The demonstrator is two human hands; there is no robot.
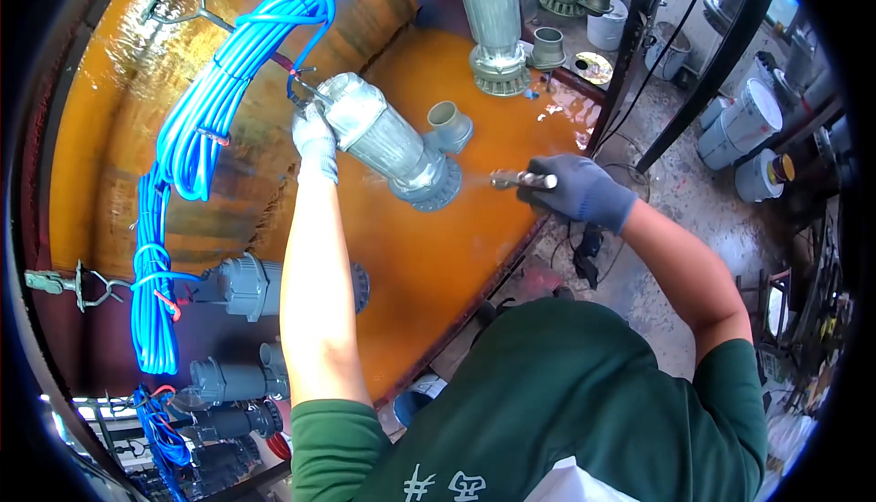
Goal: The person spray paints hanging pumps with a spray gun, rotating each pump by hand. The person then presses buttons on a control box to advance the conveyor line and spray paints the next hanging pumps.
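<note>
This is an industrial workshop. A gloved right hand [582, 192] points a spray gun [525, 179], with mist at its tip, toward a grey pump [388, 140] over a wide orange tray [411, 297] with a wet sheen. Metal hooks [80, 285] and bundles of blue cable [187, 137] hang along the tray's left edge. Beyond its right edge, buckets [759, 108] and dark posts [704, 66] stand on a stained grey floor [680, 214].

head | worn left fisheye, upright | faces down | near: left hand [316, 144], right hand [579, 192] | farther: floor [671, 265]
</note>
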